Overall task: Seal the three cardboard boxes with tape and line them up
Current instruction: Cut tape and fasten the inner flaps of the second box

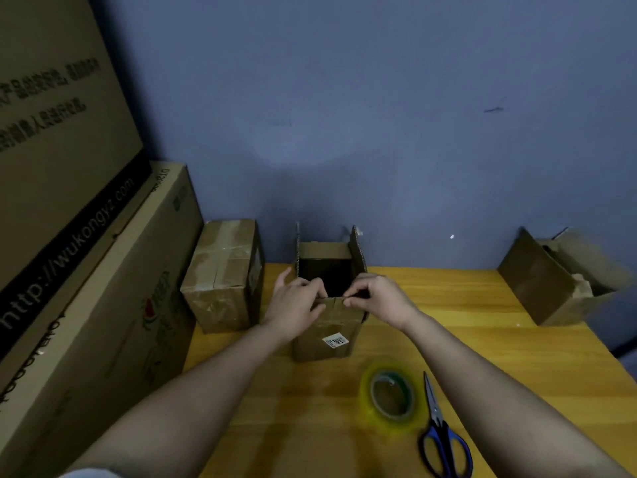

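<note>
An open cardboard box (327,336) with a white label stands mid-table, its side flaps upright. My left hand (294,301) and my right hand (375,296) both pinch its near flap at the top front edge. To its left sits a taped, closed box (220,274). A third box (551,288), open with loose flaps, rests at the far right corner of the table. A roll of clear yellowish tape (389,396) lies in front of the middle box, with blue-handled scissors (439,429) just right of it.
The yellow wooden table (465,339) meets a blue wall (344,132) at the back. Large printed cartons (86,270) are stacked along the left side, next to the taped box.
</note>
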`<state>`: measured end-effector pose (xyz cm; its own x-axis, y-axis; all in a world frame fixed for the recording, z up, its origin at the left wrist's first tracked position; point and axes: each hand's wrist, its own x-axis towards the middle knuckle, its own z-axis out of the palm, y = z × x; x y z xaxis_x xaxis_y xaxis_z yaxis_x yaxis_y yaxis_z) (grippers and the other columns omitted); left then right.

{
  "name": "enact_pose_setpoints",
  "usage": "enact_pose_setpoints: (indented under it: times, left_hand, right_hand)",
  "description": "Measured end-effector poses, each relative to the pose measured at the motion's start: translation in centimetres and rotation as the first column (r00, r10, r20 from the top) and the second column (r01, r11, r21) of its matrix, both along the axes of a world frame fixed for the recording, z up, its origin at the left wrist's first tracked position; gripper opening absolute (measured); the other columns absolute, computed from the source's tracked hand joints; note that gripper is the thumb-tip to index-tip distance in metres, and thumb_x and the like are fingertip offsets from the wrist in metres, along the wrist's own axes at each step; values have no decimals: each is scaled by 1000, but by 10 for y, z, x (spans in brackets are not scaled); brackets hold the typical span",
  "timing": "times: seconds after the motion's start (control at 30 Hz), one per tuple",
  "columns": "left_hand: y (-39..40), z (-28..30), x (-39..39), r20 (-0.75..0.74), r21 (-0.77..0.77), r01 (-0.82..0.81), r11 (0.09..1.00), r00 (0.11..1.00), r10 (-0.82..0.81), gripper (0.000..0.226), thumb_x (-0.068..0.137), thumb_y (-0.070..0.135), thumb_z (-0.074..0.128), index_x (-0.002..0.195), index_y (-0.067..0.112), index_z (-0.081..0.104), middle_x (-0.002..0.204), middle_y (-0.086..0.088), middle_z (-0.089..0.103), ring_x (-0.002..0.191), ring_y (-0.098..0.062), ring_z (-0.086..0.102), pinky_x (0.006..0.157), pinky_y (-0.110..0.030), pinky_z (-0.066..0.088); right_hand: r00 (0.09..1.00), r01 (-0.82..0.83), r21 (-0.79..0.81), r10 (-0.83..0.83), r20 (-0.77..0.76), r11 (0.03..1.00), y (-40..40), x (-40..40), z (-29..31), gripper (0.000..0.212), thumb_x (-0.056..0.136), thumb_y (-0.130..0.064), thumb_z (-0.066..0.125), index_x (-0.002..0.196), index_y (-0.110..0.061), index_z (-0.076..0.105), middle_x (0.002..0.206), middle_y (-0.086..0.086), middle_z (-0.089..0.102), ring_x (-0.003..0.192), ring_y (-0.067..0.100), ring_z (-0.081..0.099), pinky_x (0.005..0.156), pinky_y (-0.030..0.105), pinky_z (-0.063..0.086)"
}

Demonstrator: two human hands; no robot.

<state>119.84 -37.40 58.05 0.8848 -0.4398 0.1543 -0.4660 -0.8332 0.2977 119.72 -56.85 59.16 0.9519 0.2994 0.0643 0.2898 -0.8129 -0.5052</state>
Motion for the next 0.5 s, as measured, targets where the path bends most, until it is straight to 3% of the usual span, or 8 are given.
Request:
enact_pose_setpoints:
  times: [0.07,0.2,0.33,0.5]
  left_hand:
    - [0,2,2,11,79,21,997,1000,-22,13,93,32,55,105,29,50,103,12,64,112,-8,55,118,-40,-1]
    - [-5,9,10,-31,197,63,978,998,-58,17,87,34,60,99,30,49,93,13,61,109,-12,55,118,-44,-4]
    - [-12,3,10,-9,326,77,942,997,-78,19,87,38,59,104,30,62,101,5,67,113,-17,54,116,-48,-4]
    - [-16,0,8,-1,257,13,966,1000,-13,13,90,36,58,101,31,63,100,7,66,113,-16,55,117,-47,0]
  right_hand:
    - [997,-52,-224,63,46,973,7,3,8,13,87,-27,66,98,-20,71,99,-8,63,96,12,59,87,31,43]
    - [987,-103,-591,158,42,800,24,8,20,21,91,-39,55,103,-26,67,109,-3,66,107,19,56,94,36,30]
    - [984,-74,-712,166,60,698,29,7,17,24,94,-34,50,105,-22,67,107,3,67,107,23,57,98,40,26]
    - [988,-89,-801,154,4,592,16,3,14,32,93,-46,51,105,-21,67,104,1,67,106,22,58,99,40,25]
